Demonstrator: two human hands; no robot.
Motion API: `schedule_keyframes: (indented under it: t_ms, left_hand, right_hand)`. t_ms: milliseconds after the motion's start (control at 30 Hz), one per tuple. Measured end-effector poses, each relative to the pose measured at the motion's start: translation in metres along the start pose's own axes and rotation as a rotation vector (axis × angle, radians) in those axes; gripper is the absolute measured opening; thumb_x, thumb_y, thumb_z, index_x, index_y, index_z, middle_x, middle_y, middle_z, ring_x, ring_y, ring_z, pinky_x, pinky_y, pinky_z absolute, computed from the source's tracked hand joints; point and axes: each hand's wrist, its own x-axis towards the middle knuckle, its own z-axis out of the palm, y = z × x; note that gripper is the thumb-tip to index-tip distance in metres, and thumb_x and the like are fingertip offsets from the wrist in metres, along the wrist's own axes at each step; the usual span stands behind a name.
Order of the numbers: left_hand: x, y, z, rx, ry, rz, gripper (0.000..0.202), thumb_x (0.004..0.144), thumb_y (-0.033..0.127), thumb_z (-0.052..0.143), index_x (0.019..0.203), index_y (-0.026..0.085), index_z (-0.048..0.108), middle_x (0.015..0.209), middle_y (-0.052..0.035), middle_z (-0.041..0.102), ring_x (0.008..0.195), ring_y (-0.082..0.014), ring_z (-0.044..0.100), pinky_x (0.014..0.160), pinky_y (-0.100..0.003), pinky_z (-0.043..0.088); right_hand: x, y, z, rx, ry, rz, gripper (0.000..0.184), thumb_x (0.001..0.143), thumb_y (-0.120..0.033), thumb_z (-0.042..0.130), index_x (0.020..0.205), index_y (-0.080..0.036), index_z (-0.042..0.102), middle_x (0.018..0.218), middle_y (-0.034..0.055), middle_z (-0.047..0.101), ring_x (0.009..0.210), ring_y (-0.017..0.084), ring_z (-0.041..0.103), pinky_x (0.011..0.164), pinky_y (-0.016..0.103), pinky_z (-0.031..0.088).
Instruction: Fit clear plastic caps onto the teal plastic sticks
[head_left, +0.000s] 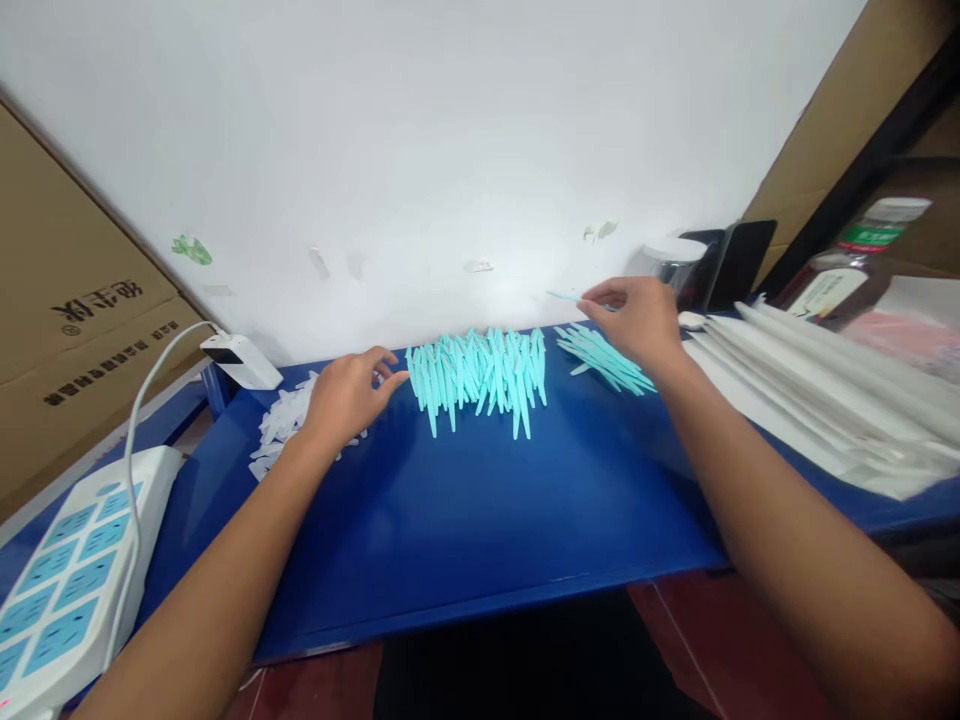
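A row of turquoise plastic picks (480,375) lies across the back of the blue board (465,520). My left hand (346,398) rests palm down at the row's left end, over a pile of small clear plastic pieces (281,428), fingers curled toward them. My right hand (637,318) hovers over a smaller heap of turquoise picks (600,358) at the right and pinches a single turquoise pick (566,296) between thumb and fingers, its tip pointing left.
A white power strip (67,575) and a white adapter (240,360) with cable lie at the left beside a cardboard box (67,340). White paper sleeves (817,400) are stacked at the right, behind them a dark phone (739,262), a jar and bottles.
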Motion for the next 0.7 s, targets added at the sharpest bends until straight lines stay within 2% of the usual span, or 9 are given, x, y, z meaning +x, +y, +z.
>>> schedule_keyframes:
  t_ms: [100, 200, 300, 400, 467, 533, 633, 700]
  left_hand:
    - [0.005, -0.023, -0.008, 0.243, -0.062, -0.018, 0.028, 0.094, 0.047, 0.060, 0.101, 0.023, 0.073, 0.100, -0.0098, 0.078, 0.097, -0.0318, 0.070, 0.079, -0.039, 0.049]
    - [0.008, -0.039, -0.011, 0.353, -0.145, -0.038, 0.028, 0.092, 0.045, 0.060, 0.101, 0.023, 0.074, 0.103, -0.0121, 0.077, 0.099, -0.0337, 0.069, 0.075, -0.038, 0.048]
    - [0.009, -0.049, -0.013, 0.375, -0.235, -0.103, 0.030, 0.090, 0.048, 0.063, 0.101, 0.023, 0.074, 0.102, -0.0124, 0.076, 0.097, -0.0345, 0.070, 0.071, -0.037, 0.047]
    - [0.010, -0.055, -0.013, 0.353, -0.318, -0.141, 0.039, 0.088, 0.050, 0.065, 0.113, 0.021, 0.071, 0.103, -0.0131, 0.076, 0.096, -0.0352, 0.070, 0.072, -0.038, 0.048]
    - [0.010, -0.056, -0.011, 0.340, -0.317, -0.114, 0.043, 0.090, 0.048, 0.062, 0.122, 0.020, 0.068, 0.109, -0.0146, 0.075, 0.101, -0.0357, 0.069, 0.078, -0.039, 0.049]
    - [0.010, -0.057, -0.005, 0.332, -0.277, -0.064, 0.047, 0.094, 0.047, 0.057, 0.130, 0.018, 0.066, 0.119, -0.0177, 0.072, 0.111, -0.0377, 0.066, 0.087, -0.042, 0.050]
    - [0.010, -0.057, 0.007, 0.308, -0.212, 0.044, 0.053, 0.098, 0.045, 0.049, 0.140, 0.016, 0.064, 0.135, -0.0217, 0.066, 0.127, -0.0419, 0.058, 0.101, -0.050, 0.047]
    - [0.010, -0.058, 0.014, 0.265, -0.203, 0.097, 0.051, 0.100, 0.041, 0.046, 0.140, 0.017, 0.066, 0.140, -0.0206, 0.065, 0.131, -0.0413, 0.056, 0.105, -0.051, 0.045]
  right_hand:
    - [0.010, 0.026, -0.003, -0.297, -0.054, 0.137, 0.019, 0.089, -0.029, 0.072, 0.096, -0.015, 0.083, 0.098, 0.0167, 0.079, 0.102, 0.034, 0.072, 0.093, 0.044, 0.051]
    - [0.006, 0.026, 0.004, -0.461, -0.159, 0.110, 0.021, 0.086, -0.033, 0.075, 0.096, -0.015, 0.082, 0.100, 0.0187, 0.078, 0.108, 0.037, 0.068, 0.092, 0.045, 0.050]
    - [-0.005, 0.009, 0.019, -0.414, -0.201, 0.011, 0.027, 0.089, -0.042, 0.071, 0.095, -0.017, 0.080, 0.099, 0.0159, 0.078, 0.101, 0.033, 0.068, 0.086, 0.040, 0.050]
    - [-0.019, -0.008, 0.036, -0.302, -0.373, 0.005, 0.030, 0.086, -0.048, 0.072, 0.078, -0.020, 0.075, 0.079, 0.0112, 0.074, 0.076, 0.026, 0.067, 0.070, 0.034, 0.047]
    - [-0.026, -0.014, 0.045, -0.307, -0.497, 0.003, 0.033, 0.086, -0.044, 0.070, 0.062, -0.022, 0.067, 0.065, 0.0078, 0.067, 0.066, 0.023, 0.063, 0.063, 0.033, 0.042]
    - [-0.030, -0.016, 0.050, -0.315, -0.564, 0.003, 0.037, 0.085, -0.037, 0.067, 0.053, -0.022, 0.058, 0.056, 0.0045, 0.059, 0.059, 0.020, 0.058, 0.058, 0.032, 0.038]
    - [-0.031, -0.015, 0.051, -0.287, -0.607, 0.029, 0.035, 0.082, -0.031, 0.065, 0.050, -0.023, 0.053, 0.051, 0.0013, 0.051, 0.054, 0.017, 0.052, 0.056, 0.031, 0.035]
    - [-0.029, -0.015, 0.050, -0.261, -0.632, 0.052, 0.034, 0.081, -0.030, 0.065, 0.050, -0.023, 0.053, 0.051, 0.0007, 0.051, 0.053, 0.016, 0.050, 0.055, 0.030, 0.034]
